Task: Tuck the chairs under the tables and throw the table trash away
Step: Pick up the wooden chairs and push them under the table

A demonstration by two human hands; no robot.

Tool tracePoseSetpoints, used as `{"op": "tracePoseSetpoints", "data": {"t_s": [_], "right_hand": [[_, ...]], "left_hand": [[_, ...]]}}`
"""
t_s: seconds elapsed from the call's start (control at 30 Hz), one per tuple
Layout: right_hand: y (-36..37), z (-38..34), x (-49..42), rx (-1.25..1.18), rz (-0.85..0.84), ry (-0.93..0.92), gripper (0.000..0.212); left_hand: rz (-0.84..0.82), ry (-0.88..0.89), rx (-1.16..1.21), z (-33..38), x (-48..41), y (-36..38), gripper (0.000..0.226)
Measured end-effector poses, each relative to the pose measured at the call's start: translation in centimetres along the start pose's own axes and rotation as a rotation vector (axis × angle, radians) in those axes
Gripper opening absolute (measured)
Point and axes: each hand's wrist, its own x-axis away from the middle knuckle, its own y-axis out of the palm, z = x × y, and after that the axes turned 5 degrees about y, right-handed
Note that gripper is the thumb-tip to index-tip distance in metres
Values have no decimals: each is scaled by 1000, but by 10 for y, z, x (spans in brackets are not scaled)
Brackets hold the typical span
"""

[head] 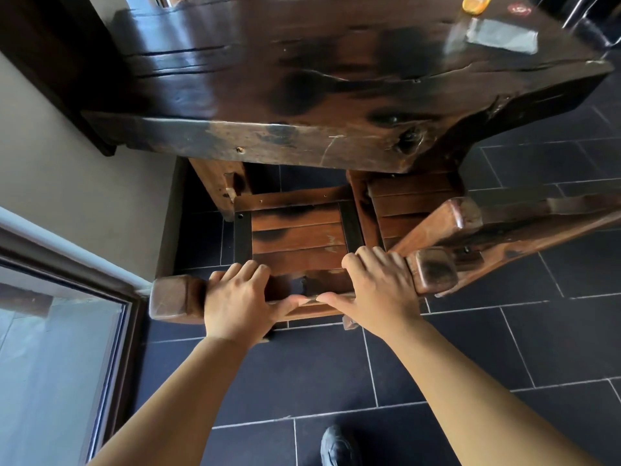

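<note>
On the backrest: both hands grip the top rail of the chair (299,243), thumbs nearly meeting on its near face.
Left hand (237,302): curled over the rail, fingers wrapped down the far side, just inside the rail's rounded left end.
Right hand (376,289): closed over the rail the same way, beside the blocky right end.
Between the hands: a short bare stretch of rail, worn and dark-stained.
Beyond the fingers: the slatted seat, flat planks with black metal straps at both sides; its front edge sits partly under the table (302,95).
Right of the right hand: a second chair (470,230), close against the first, angled, also part-way under.
Far beyond, upper right: a yellow thing (477,3) and a red-printed scrap (519,9) on the tabletop, likely the trash; too small to be sure.
Below the arms: dark tiles (470,348) with pale grout; a shoe (337,445).
Left of the left hand: pale wall, glass door (60,348).
Materials: heavy rustic wood, glossy varnish, scorched-looking patches, thick slab top with a rough edge.
Doing it well: push evenly with both hands, straight ahead; the chair looks heavy, so a slight lift may stop legs catching grout. Watch the table leg at left and the neighbouring chair at right.
</note>
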Motion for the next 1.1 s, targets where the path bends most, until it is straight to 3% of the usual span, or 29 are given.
{"op": "tracePoseSetpoints", "data": {"t_s": [0.73,1.1], "right_hand": [[20,12,-64,41,62,-45,75],[24,12,-75,46,72,-67,71]], "left_hand": [[-1,-7,-30,-21,-60,18,70],[-77,-24,-54,-24,-71,17,72]]}}
